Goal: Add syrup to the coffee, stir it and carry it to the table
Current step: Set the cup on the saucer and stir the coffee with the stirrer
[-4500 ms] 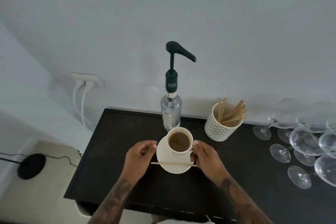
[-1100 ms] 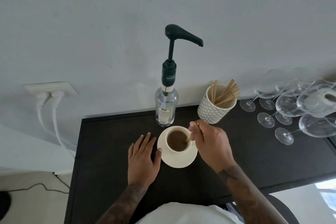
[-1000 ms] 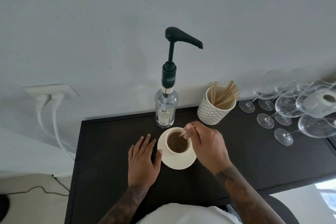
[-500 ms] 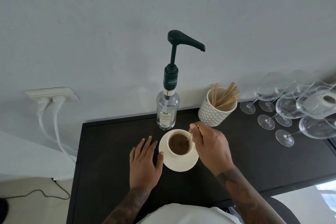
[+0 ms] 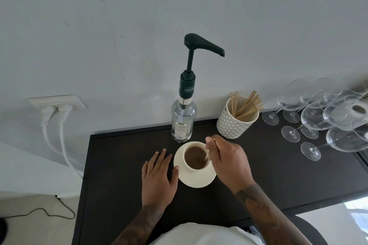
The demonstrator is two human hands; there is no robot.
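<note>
A cream cup of brown coffee [image 5: 195, 158] stands on a cream saucer [image 5: 196, 180] on the dark counter [image 5: 119, 165]. My right hand [image 5: 229, 162] pinches a thin wooden stir stick [image 5: 207, 156] whose lower end dips into the coffee at the cup's right side. My left hand [image 5: 158, 177] lies flat on the counter, fingers spread, its thumb touching the saucer's left rim. Just behind the cup stands a clear syrup bottle [image 5: 183, 123] with a dark green pump [image 5: 203, 44], spout pointing right.
A patterned white pot of wooden stir sticks [image 5: 237, 121] stands behind my right hand. Several upturned wine glasses [image 5: 318, 121] crowd the counter's right end. A wall socket with two white plugs [image 5: 56, 105] is at the left. The counter's left edge drops to the floor.
My right hand took the stick off the saucer and has been circling it in the coffee; its tip now sits at the cup's right side. My left hand stays flat beside the saucer.
</note>
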